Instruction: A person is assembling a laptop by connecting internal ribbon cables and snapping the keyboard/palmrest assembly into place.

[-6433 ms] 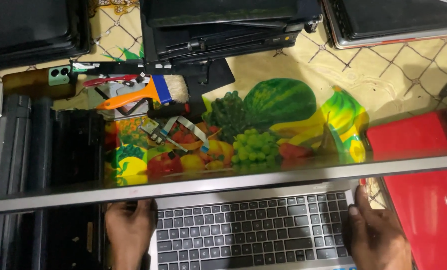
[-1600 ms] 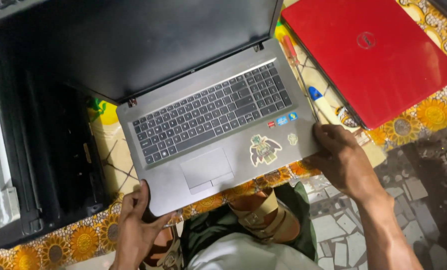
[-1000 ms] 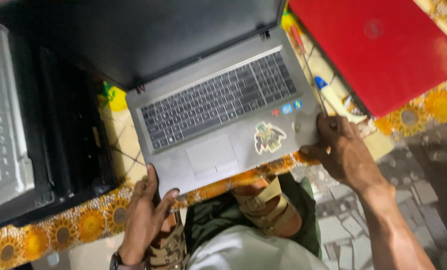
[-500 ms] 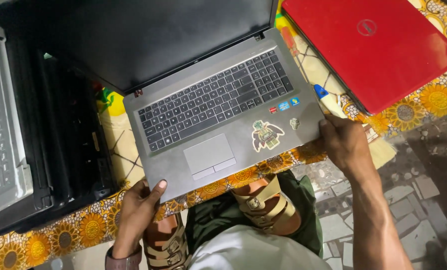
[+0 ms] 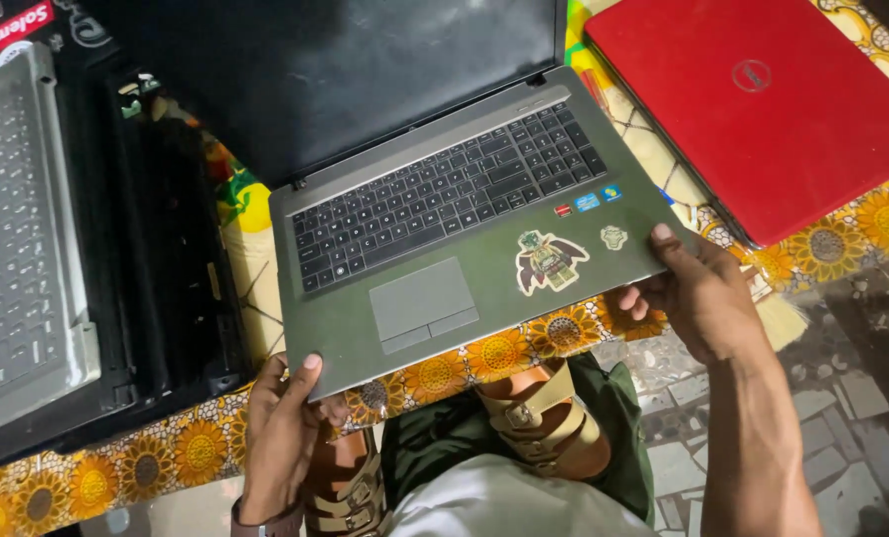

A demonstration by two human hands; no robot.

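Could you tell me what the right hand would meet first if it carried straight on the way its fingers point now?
The right hand already grips the open grey laptop at its front right corner, fingers pointing up-left. Straight on, it would slide over the palm rest, probably meeting the small round sticker first; depth is unclear.

One open grey laptop (image 5: 434,239), one closed red laptop (image 5: 763,109), two stickers (image 5: 552,261), two hands (image 5: 698,298).

Early on the grey laptop (image 5: 464,229) lay flat at six o'clock, both hands on its keyboard deck. Now its front edge overhangs the tabletop (image 5: 116,467). The left hand (image 5: 285,428) grips the front corner at seven o'clock; the right hand (image 5: 698,298) has slid to the corner at three o'clock.
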